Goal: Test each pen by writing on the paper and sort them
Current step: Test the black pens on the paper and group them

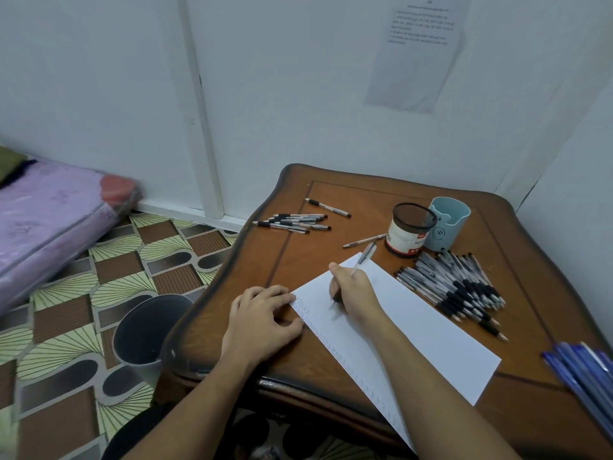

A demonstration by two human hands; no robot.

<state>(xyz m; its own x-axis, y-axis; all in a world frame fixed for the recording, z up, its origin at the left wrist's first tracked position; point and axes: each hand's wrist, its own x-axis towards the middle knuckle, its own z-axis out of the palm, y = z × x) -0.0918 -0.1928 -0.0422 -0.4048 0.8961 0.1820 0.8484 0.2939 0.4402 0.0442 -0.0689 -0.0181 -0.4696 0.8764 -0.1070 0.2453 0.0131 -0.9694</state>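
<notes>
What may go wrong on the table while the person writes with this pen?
1. The paper hangs over the near edge of the table; if the left hand lifts, it may slide under the pen in the right hand.
2. The pile of black pens lies close beside the paper; the right forearm might scatter it.
3. The small group of pens lies near the table's left edge and might roll off.

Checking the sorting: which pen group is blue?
The blue pens at the table's near right corner; the big pile beside the paper and the small far-left group have clear barrels and black grips.
</notes>
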